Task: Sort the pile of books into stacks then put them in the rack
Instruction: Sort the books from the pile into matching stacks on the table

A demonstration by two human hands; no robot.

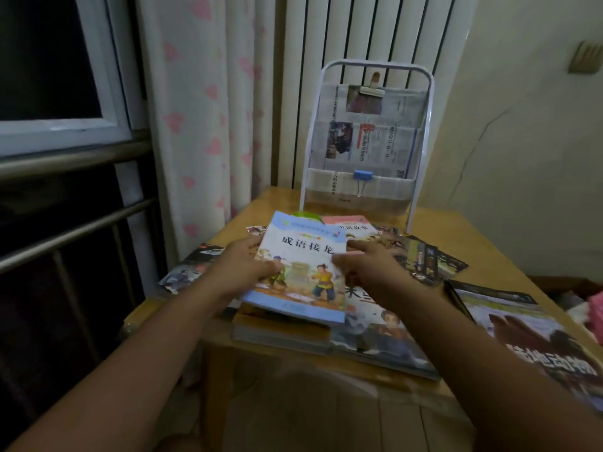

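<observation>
Gripping the light-blue illustrated paperback book (301,272) by its left edge, the left hand (243,265) curls its fingers round it. The right hand (365,269) pinches the book's right edge, forefinger outstretched.

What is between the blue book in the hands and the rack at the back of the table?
Only low things. A pink book and a green one lie flat on the table between the blue book and the rack. Nothing tall blocks the path above them.
</observation>
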